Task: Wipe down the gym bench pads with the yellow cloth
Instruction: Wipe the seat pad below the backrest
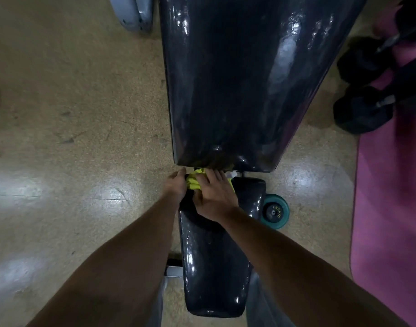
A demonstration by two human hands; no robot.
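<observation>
Two glossy black vinyl pads fill my head view: the long back pad point(237, 79) stretching away from me and the shorter seat pad point(214, 267) close to me, with a narrow gap between them. The crumpled yellow cloth point(194, 181) sits right at that gap, on the far end of the seat pad and just under the near edge of the back pad. My left hand point(176, 185) is at the cloth's left side, fingers curled against the bunched fabric and gripping it, its fingertips close to the corner of the back pad. My right hand point(215, 197) lies over the cloth from the right, fingers spread and fairly straight, pressing the fabric down onto the seat pad; it is not clenched around anything. Both my bare forearms reach in from the bottom of the frame. A small teal wheel point(274, 212) with yellow lettering sits on the floor just right of the seat pad. Farther right lies a pink mat point(390, 197), and two black dumbbells point(362, 90) rest at its upper end. The speckled tan floor point(72, 114) shows pale glare patches. A grey-blue rounded machine part point(133, 13) stands at the top left, beside the back pad.
</observation>
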